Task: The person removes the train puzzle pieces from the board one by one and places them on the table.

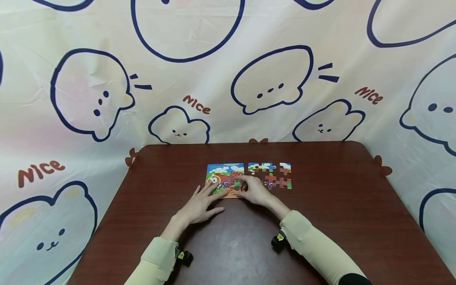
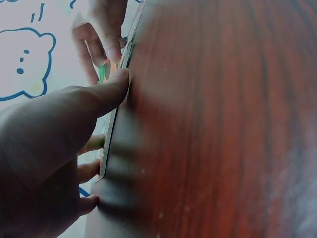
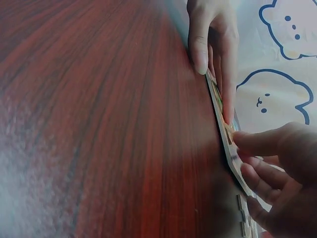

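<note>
A colourful jigsaw puzzle board (image 1: 225,168) lies flat on the table, its picture showing blue sky, green hills and red shapes. My left hand (image 1: 200,204) rests on its lower left part with the fingers spread and straight. At the board's right side, my right hand (image 1: 257,191) pinches a puzzle piece (image 2: 102,74) with green on it between thumb and fingers, low over the board. In the right wrist view the right thumb (image 3: 257,144) is right at the board's surface. The curled fingers cover most of that piece.
Several loose puzzle pieces (image 1: 285,183) lie in rough rows to the right of the board, some partly behind the right hand. The dark red-brown wooden table (image 1: 160,166) reaches back to a cloth backdrop (image 1: 221,83) with cartoon bears.
</note>
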Action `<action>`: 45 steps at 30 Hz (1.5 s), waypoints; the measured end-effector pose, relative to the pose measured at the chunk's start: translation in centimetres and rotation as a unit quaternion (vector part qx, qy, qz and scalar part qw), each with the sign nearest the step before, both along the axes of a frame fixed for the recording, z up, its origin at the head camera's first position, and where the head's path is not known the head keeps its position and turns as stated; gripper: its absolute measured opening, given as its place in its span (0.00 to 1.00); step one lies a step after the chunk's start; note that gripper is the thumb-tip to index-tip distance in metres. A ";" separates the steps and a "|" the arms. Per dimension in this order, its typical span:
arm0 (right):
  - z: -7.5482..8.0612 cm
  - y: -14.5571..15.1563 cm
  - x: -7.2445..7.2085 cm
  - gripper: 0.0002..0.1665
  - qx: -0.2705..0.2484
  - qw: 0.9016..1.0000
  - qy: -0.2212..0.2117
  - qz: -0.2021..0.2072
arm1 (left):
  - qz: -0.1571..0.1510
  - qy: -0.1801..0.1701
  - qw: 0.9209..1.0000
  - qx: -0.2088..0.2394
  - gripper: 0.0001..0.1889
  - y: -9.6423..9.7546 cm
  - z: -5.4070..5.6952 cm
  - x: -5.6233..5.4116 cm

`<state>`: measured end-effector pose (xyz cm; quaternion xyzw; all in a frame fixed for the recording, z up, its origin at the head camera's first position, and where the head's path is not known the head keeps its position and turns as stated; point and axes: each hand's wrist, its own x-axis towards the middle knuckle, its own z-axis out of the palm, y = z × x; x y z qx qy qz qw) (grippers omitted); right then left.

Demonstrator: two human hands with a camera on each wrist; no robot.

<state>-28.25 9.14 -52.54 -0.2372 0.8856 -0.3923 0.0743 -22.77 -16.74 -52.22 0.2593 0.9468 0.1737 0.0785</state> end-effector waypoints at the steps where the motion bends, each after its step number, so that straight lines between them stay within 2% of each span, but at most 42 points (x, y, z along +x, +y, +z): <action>1: 0.0 0.0 0.0 0.33 -0.006 1.000 -0.007 0.000 | -0.002 0.000 1.000 0.000 0.32 0.0 0.0 0.0; 7: 0.0 0.0 0.1 0.36 -0.032 0.999 -0.030 -0.009 | -0.009 0.000 1.000 0.002 0.32 0.0 0.1 0.0; 13: -0.2 0.0 0.0 0.33 -0.060 0.997 -0.042 -0.025 | -0.004 -0.001 1.000 0.001 0.31 0.0 0.2 0.0; 23: -0.5 0.6 0.2 0.27 -0.092 0.994 -0.029 -0.051 | -0.003 -0.009 1.000 0.007 0.31 0.0 -0.2 -0.1; 32: -0.1 4.4 1.8 0.27 -0.095 0.991 -0.024 -0.088 | -0.003 -0.005 1.000 0.012 0.32 0.0 -0.5 -0.1; 45: -0.1 10.9 4.3 0.27 -0.113 0.988 -0.025 -0.098 | 0.000 -0.009 1.000 0.024 0.32 -0.1 -0.4 0.1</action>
